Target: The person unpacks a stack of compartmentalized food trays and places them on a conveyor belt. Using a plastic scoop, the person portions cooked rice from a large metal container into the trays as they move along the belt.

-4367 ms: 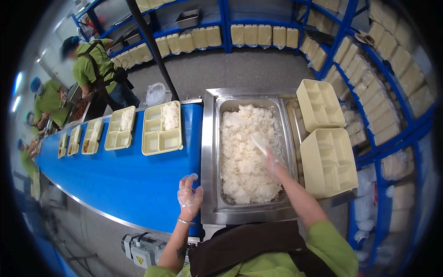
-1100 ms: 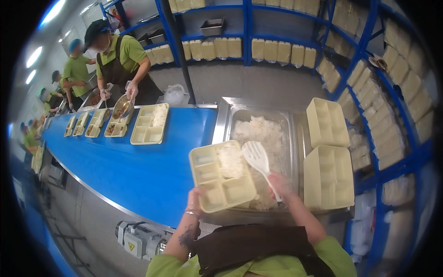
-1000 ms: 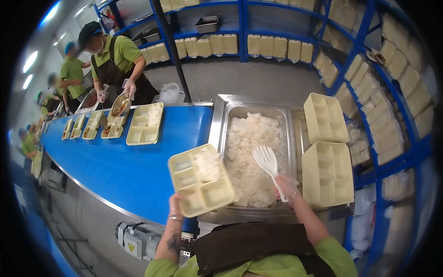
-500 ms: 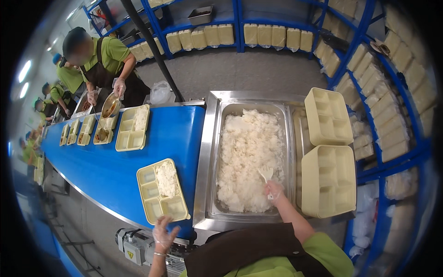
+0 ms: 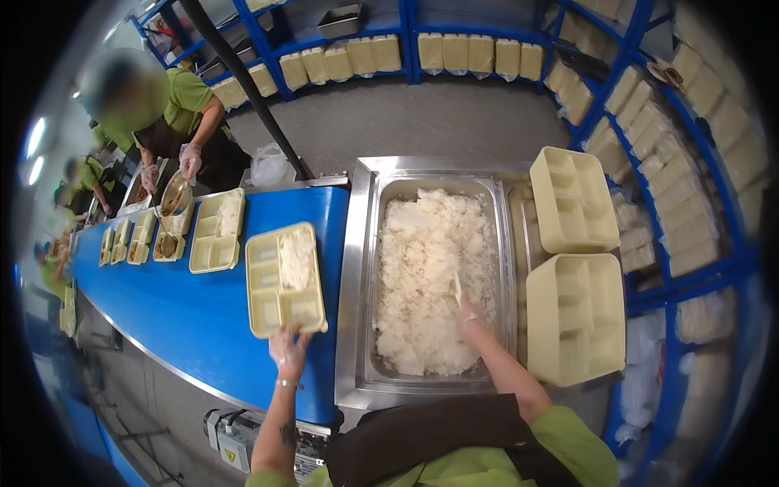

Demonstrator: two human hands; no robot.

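On the blue conveyor belt (image 5: pixel 203 316) lies a pale yellow compartment meal tray (image 5: pixel 267 255) with white rice in its far right section. My gloved left hand (image 5: pixel 289 351) is at the tray's near edge, fingers curled against the rim. My gloved right hand (image 5: pixel 471 317) grips a white rice paddle (image 5: pixel 458 287), its blade turned edge-on at the surface of the cooked rice (image 5: pixel 426 243). That rice fills a large steel pan (image 5: pixel 503 325) right of the belt. Part of the right-hand fingers is hidden behind the hand.
Two stacks of compartment trays, a far stack (image 5: pixel 572 199) and a near stack (image 5: pixel 574 316), stand right of the pan. More part-filled trays (image 5: pixel 215 258) line the belt's far side, where a co-worker (image 5: pixel 187 97) holds a bowl (image 5: pixel 175 195). Blue shelving (image 5: pixel 604 122) surrounds the area; a motor (image 5: pixel 231 442) sits below.
The tray has slid away from me along the belt and turned slightly, my left hand following and now touching its near rim. The paddle has turned edge-on in the rice.
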